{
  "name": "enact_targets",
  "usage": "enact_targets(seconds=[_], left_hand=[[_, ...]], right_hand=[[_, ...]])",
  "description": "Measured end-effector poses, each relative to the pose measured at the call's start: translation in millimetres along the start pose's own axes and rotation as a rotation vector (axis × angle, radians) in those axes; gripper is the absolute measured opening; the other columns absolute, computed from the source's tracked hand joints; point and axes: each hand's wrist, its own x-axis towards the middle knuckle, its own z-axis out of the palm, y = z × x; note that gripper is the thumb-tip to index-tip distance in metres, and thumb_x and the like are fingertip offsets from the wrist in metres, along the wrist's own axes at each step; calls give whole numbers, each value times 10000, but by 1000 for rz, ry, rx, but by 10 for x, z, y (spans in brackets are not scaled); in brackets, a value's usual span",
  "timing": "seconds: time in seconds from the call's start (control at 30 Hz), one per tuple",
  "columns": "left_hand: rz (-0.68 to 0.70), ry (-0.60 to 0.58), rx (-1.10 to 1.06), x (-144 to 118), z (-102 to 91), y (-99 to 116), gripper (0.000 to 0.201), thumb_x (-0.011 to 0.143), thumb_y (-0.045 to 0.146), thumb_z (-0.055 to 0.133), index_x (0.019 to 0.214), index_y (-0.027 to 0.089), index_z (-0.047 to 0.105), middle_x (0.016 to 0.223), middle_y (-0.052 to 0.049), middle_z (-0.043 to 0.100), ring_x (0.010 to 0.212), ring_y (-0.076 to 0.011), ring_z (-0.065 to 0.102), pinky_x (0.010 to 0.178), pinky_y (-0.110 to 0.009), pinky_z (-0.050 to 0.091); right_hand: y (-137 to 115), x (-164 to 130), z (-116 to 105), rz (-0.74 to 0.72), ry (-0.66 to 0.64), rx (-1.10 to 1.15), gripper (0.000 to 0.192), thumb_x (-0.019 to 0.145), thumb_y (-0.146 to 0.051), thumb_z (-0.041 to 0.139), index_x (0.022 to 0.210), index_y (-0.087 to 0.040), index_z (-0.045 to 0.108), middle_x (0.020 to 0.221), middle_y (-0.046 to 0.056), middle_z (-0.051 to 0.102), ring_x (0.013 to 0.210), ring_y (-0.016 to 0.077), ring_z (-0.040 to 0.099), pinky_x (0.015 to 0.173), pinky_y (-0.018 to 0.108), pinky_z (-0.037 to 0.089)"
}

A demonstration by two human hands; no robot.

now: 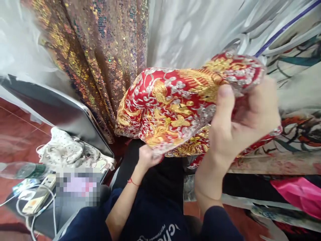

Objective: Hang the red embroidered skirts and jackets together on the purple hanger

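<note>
A red garment [160, 97] with dense gold and silver embroidery hangs over my lap and is stretched between my hands. My left hand [148, 157] pinches its lower edge near my knees; a thin red string circles that wrist. Higher up and to the right, my right hand [240, 113] grips a bunched upper part of the cloth, thumb on the near side. Some of the right fingers are blurred and partly behind the fabric. More of the red and gold cloth lies beneath, running right under my right wrist.
Left of me, a chair [62, 113] holds crumpled white spotted cloth [67, 150], a power strip [41, 192] with white cables and a plastic bottle [22, 170]. A sequined fabric [107, 50] hangs ahead. White hangers [240, 43] and bright pink cloth [301, 194] are at right.
</note>
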Motion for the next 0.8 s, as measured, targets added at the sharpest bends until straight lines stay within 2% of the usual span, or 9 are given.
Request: enact_targets(seconds=[0.13,0.23,0.33,0.4,0.53,0.6,0.7,0.77,0.8], left_hand=[[85,-395,100,-31,352,293,243,838,381,629,652,227,652,784,-110,728,816,-261,717,818,-369,523],[9,-480,199,126,600,400,201,875,332,587,787,192,701,908,-161,743,923,-298,718,847,-389,506],[-83,-511,297,377,736,431,186,895,252,557,897,159,718,962,-187,741,974,-314,712,858,-397,496],[-111,-509,331,547,702,428,206,924,222,522,945,159,717,997,-182,741,1010,-301,705,874,-381,489],[-101,-602,316,793,234,515,32,833,213,699,826,183,710,810,-94,737,840,-256,719,782,-314,511],[-50,-730,244,862,-172,717,174,689,255,852,749,193,701,692,-30,710,678,-217,697,672,-276,518],[224,-787,-116,974,-840,1281,231,940,369,611,1091,212,689,966,-57,755,871,-190,713,795,-291,549],[463,-555,-151,1128,-1205,1717,216,980,373,554,1047,214,684,1003,-61,736,914,-179,694,859,-319,545],[596,-327,-116,1239,-1340,1903,196,972,366,574,1033,213,679,1039,-62,719,976,-180,673,922,-335,525]], right_hand=[[398,-42,-174,-154,135,-295,108,918,-340,633,915,-247,688,1127,109,628,1101,325,544,899,514,451],[735,-85,-205,-218,187,-473,186,914,-379,622,818,-224,657,1153,121,632,1086,305,503,905,521,416],[946,-143,-130,-64,101,-466,244,941,-422,574,832,-215,644,1240,135,584,1157,324,476,964,556,360],[1007,-187,-46,58,44,-438,257,933,-448,571,860,-212,643,1295,149,543,1220,354,450,1000,589,313],[1051,-260,33,128,3,-410,313,868,-501,625,1032,-237,658,1335,144,534,1279,377,449,1026,607,286],[1069,-270,-33,97,-39,-402,415,850,-517,641,1176,-260,632,1338,136,553,1278,363,476,1034,588,299],[1091,-215,-256,4,-182,-366,443,895,-474,583,1299,-294,582,1384,122,559,1273,328,512,1041,554,329],[1091,-114,-433,-72,-293,-306,361,925,-407,539,1263,-301,612,1431,115,539,1296,307,506,1051,529,349],[1082,-48,-513,-109,-350,-276,324,922,-398,545,1218,-305,638,1463,109,518,1322,304,485,1065,522,349]])
